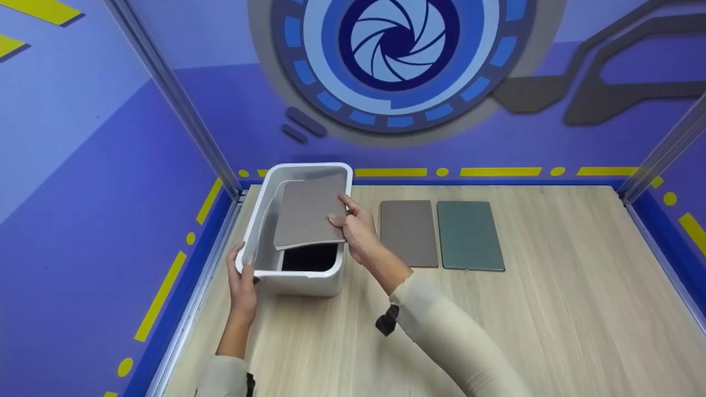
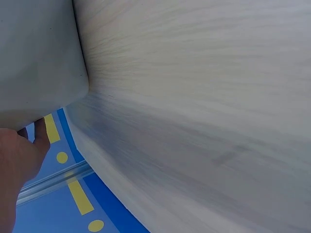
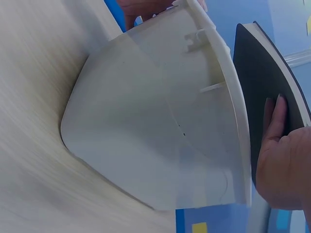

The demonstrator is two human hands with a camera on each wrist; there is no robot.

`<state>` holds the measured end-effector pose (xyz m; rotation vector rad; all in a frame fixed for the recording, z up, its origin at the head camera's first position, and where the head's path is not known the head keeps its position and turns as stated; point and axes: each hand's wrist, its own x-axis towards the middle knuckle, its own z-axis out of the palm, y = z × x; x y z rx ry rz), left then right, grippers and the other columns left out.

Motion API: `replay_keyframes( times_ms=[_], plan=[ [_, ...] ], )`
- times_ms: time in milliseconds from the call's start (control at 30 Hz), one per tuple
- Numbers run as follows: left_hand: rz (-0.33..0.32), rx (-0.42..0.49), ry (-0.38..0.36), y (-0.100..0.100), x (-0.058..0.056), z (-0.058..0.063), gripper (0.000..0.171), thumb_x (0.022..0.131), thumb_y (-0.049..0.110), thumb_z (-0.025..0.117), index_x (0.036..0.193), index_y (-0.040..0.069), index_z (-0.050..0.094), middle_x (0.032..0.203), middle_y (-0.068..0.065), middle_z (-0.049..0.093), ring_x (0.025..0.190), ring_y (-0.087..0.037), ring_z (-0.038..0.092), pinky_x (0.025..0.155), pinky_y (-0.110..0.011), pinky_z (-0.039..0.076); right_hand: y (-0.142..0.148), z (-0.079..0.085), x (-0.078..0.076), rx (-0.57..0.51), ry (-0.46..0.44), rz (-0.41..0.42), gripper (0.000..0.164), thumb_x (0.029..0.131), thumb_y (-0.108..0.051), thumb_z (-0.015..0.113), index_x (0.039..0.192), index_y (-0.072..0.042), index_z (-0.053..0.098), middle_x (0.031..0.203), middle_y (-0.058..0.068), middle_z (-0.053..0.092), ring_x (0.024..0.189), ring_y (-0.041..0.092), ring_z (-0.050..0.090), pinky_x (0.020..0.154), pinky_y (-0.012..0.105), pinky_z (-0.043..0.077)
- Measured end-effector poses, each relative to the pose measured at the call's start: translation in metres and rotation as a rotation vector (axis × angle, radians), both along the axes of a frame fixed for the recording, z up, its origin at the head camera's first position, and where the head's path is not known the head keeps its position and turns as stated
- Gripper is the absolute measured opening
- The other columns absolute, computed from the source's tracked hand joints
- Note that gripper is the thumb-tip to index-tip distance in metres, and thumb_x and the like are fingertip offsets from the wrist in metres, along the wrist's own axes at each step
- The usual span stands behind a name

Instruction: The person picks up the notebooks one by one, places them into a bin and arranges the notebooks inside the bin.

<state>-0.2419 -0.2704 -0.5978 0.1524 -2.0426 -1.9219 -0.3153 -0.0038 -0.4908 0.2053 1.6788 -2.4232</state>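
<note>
My right hand (image 1: 359, 231) pinches a grey-brown notebook (image 1: 309, 209) by its right edge, thumb on the cover, over the mouth of a white bin (image 1: 298, 285). In the right wrist view the fingers press on the dark underside of the notebook (image 3: 260, 82), just beyond the bin's rim. My left hand (image 1: 242, 281) grips the near left corner of the rim; in the left wrist view its fingers (image 2: 41, 133) reach up against the bin wall (image 2: 39, 58). Something black (image 1: 309, 258) lies inside the bin, partly hidden by the notebook.
Right of the bin, a second grey-brown notebook (image 1: 408, 231) and a green notebook (image 1: 471, 236) lie side by side on the wooden table (image 1: 551, 309). Blue panels (image 1: 220, 110) with metal corner posts (image 1: 182, 99) enclose the table at the back and sides.
</note>
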Motion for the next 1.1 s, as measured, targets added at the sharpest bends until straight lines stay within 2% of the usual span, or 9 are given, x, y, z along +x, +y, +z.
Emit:
replay_keyframes(
  times_ms=[233, 467, 600, 667, 767, 833, 933, 1000, 1100],
  plan=[
    [0.002, 0.005, 0.043, 0.0, -0.001, 0.0, 0.049, 0.113, 0.015, 0.04, 0.161, 0.011, 0.032, 0.16, -0.012, 0.038, 0.131, -0.02, 0.044, 0.101, -0.027, 0.041, -0.009, 0.0, 0.003, -0.019, 0.014, 0.052, 0.077, 0.096, 0.005, 0.063, 0.166, -0.011, 0.037, 0.156, 0.025, 0.05, 0.14, 0.031, 0.056, 0.117, 0.044, 0.049],
    [-0.005, 0.007, 0.023, 0.0, 0.001, -0.001, 0.05, 0.114, 0.017, 0.039, 0.163, 0.012, 0.029, 0.159, -0.011, 0.038, 0.135, -0.013, 0.042, 0.11, -0.032, 0.036, -0.016, -0.001, 0.006, -0.019, 0.025, 0.07, 0.079, 0.095, 0.006, 0.062, 0.167, -0.01, 0.034, 0.172, 0.021, 0.035, 0.154, 0.033, 0.045, 0.123, 0.045, 0.042],
    [-0.007, -0.001, 0.024, 0.002, 0.001, 0.0, 0.049, 0.114, 0.018, 0.039, 0.162, 0.012, 0.029, 0.158, -0.01, 0.038, 0.134, -0.013, 0.043, 0.106, -0.031, 0.038, -0.018, 0.0, 0.008, -0.005, 0.018, 0.073, 0.078, 0.096, 0.005, 0.062, 0.168, -0.011, 0.034, 0.172, 0.02, 0.035, 0.149, 0.03, 0.05, 0.121, 0.044, 0.045],
    [-0.005, -0.001, 0.026, 0.002, 0.001, 0.0, 0.049, 0.114, 0.018, 0.039, 0.162, 0.012, 0.03, 0.156, -0.01, 0.039, 0.132, -0.014, 0.044, 0.102, -0.029, 0.04, -0.02, 0.001, 0.009, -0.002, 0.013, 0.077, 0.078, 0.097, 0.005, 0.062, 0.168, -0.012, 0.034, 0.172, 0.019, 0.036, 0.143, 0.027, 0.053, 0.117, 0.04, 0.048],
    [-0.004, 0.004, 0.026, 0.001, 0.0, 0.0, 0.049, 0.114, 0.018, 0.04, 0.161, 0.013, 0.031, 0.154, -0.009, 0.041, 0.13, -0.017, 0.045, 0.098, -0.029, 0.043, -0.021, 0.002, 0.009, 0.002, 0.01, 0.075, 0.079, 0.096, 0.004, 0.062, 0.168, -0.013, 0.034, 0.171, 0.019, 0.038, 0.129, 0.021, 0.058, 0.102, 0.029, 0.054],
    [-0.005, 0.0, 0.018, 0.001, 0.001, 0.0, 0.049, 0.114, 0.019, 0.04, 0.162, 0.014, 0.031, 0.153, -0.008, 0.041, 0.131, -0.018, 0.045, 0.097, -0.029, 0.043, -0.022, 0.002, 0.009, 0.0, 0.004, 0.071, 0.079, 0.096, 0.005, 0.062, 0.168, -0.014, 0.035, 0.17, 0.019, 0.039, 0.116, 0.017, 0.061, 0.087, 0.023, 0.054],
    [-0.009, -0.001, 0.002, 0.001, 0.001, 0.0, 0.049, 0.114, 0.02, 0.039, 0.162, 0.016, 0.03, 0.153, -0.009, 0.041, 0.131, -0.021, 0.045, 0.095, -0.03, 0.043, -0.024, 0.002, 0.009, -0.011, -0.007, 0.075, 0.08, 0.096, 0.005, 0.061, 0.168, -0.014, 0.033, 0.167, 0.02, 0.043, 0.099, 0.014, 0.062, 0.073, 0.021, 0.051],
    [-0.008, -0.003, -0.002, 0.001, 0.001, 0.0, 0.05, 0.114, 0.02, 0.039, 0.162, 0.017, 0.03, 0.152, -0.01, 0.041, 0.131, -0.023, 0.045, 0.093, -0.03, 0.043, -0.025, 0.002, 0.009, -0.016, -0.006, 0.081, 0.08, 0.096, 0.005, 0.06, 0.169, -0.012, 0.031, 0.167, 0.021, 0.041, 0.097, 0.015, 0.063, 0.075, 0.023, 0.054],
    [-0.005, -0.002, 0.003, 0.001, 0.0, 0.0, 0.05, 0.113, 0.019, 0.039, 0.162, 0.016, 0.03, 0.152, -0.01, 0.041, 0.129, -0.023, 0.045, 0.094, -0.028, 0.043, -0.025, 0.002, 0.009, -0.027, -0.005, 0.086, 0.079, 0.098, 0.004, 0.057, 0.169, -0.009, 0.027, 0.172, 0.021, 0.034, 0.111, 0.022, 0.065, 0.09, 0.033, 0.061]
  ],
)
